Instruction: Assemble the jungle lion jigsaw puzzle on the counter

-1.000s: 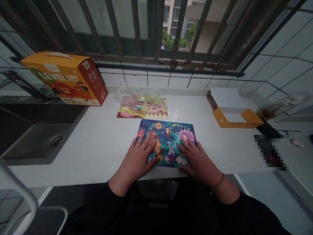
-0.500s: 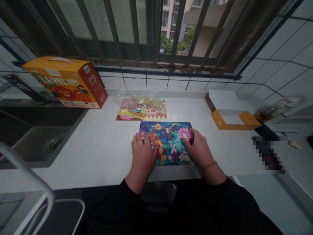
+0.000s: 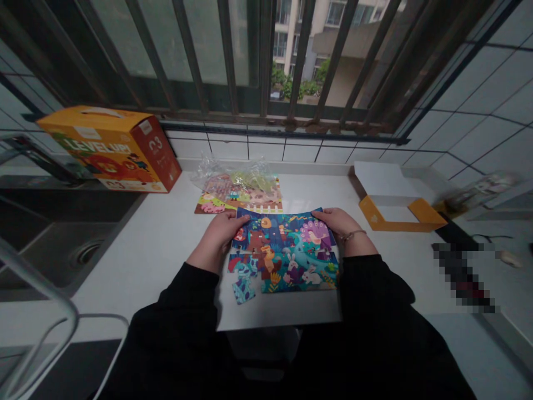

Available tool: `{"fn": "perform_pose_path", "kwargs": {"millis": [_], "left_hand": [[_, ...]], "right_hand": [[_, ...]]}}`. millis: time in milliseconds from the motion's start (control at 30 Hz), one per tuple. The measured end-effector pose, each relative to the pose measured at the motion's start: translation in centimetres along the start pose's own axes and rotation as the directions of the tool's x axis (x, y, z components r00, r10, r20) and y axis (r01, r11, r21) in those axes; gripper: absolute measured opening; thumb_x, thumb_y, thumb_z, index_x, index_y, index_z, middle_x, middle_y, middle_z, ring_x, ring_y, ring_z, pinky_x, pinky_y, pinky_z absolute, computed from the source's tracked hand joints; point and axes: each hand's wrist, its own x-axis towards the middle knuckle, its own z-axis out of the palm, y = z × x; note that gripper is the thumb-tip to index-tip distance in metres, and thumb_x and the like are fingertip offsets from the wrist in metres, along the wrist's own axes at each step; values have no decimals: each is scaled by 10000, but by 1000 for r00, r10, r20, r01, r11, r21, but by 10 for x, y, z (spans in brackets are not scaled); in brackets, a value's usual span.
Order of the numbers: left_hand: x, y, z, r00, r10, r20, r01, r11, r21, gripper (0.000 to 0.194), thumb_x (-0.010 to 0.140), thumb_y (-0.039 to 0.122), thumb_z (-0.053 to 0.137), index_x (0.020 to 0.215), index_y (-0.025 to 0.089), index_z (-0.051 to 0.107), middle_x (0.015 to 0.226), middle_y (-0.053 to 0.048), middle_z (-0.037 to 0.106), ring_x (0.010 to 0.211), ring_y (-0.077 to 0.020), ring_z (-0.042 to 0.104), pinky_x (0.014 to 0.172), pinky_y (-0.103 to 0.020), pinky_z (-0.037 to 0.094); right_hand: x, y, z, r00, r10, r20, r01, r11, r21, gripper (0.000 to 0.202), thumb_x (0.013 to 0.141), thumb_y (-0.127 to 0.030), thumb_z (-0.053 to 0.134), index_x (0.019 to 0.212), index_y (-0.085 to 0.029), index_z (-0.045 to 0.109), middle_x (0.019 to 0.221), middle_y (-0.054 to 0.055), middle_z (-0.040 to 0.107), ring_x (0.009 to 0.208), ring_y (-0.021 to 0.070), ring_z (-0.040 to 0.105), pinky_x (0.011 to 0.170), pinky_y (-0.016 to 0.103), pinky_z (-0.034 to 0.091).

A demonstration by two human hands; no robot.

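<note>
Left hand (image 3: pixel 220 229) and right hand (image 3: pixel 337 223) now at puzzle (image 3: pixel 291 250)'s far corners, fingers (image 3: pixel 242 219) pinching; lower-left pieces (image 3: pixel 244 290) sit askew, assembly seemingly loosening.

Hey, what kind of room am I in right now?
Most likely a kitchen: there's a dark sink on the left, set into a long white countertop, with white wall tiles behind it, below the barred window.

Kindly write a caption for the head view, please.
Left hand and right hand hold a puzzle by its top corners, lower-left pieces askew.
</note>
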Motion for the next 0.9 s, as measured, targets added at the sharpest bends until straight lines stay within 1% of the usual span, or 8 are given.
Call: {"fn": "perform_pose_path", "kwargs": {"millis": [100,167,367,433,567,633,767,900], "left_hand": [[-2,-2,5,997,-78,27,76,994,84,300,810,364,977,921,170,777,802,-84,807,623,-195,731,557,-279,571],[-5,-4,7,997,-67,31,64,994,87,290,818,357,976,936,177,781,825,-80,819,588,-172,711,514,-250,539],[-13,-1,11,987,-102,121,114,989,-95,305,853,293,935,1083,221,748,943,-60,840,719,-191,781,649,-297,646],[-17,3,12,987,-67,145,88,986,-143,322,851,267,927,1104,222,733,966,-53,840,766,-195,793,714,-314,669],[-16,7,13,986,75,149,-41,974,-223,387,852,271,914,1186,220,726,1007,-52,839,807,-203,795,773,-336,677],[-12,4,10,991,68,115,-45,980,-191,372,856,280,903,1180,209,734,1021,-68,844,824,-210,802,786,-346,679],[-5,-6,6,998,-23,59,25,999,-29,328,833,311,942,1073,200,749,972,-85,846,789,-213,802,736,-338,670],[-6,-4,8,988,100,114,-90,992,-89,411,764,247,985,1102,197,756,978,-64,849,763,-184,786,684,-279,633]], "right_hand": [[4,5,4,999,-23,-26,24,999,24,342,860,-510,895,806,-218,727,718,58,772,666,220,691,612,327,555],[3,8,6,999,-41,-22,42,996,73,352,838,-510,920,831,-226,713,737,46,772,673,217,695,637,341,579],[-10,-2,7,978,-91,186,29,950,312,508,671,-519,1039,939,-233,716,894,45,834,761,229,764,742,389,662],[-17,-7,5,978,-94,186,25,939,343,532,651,-518,1051,963,-234,727,923,54,847,799,251,788,773,405,672],[-23,-9,2,981,-138,138,71,912,404,570,692,-580,1021,1063,-234,761,1033,85,872,924,299,826,846,427,680],[-20,-6,2,984,-126,128,67,918,392,545,705,-586,1015,1032,-226,770,999,88,871,895,290,822,825,417,679],[-13,1,4,988,-73,135,37,966,254,457,683,-504,1040,901,-207,771,860,59,846,728,228,768,723,371,652],[-17,-3,5,976,-150,158,80,923,377,545,653,-502,1056,1027,-220,778,960,57,867,779,232,791,774,378,661]]}}
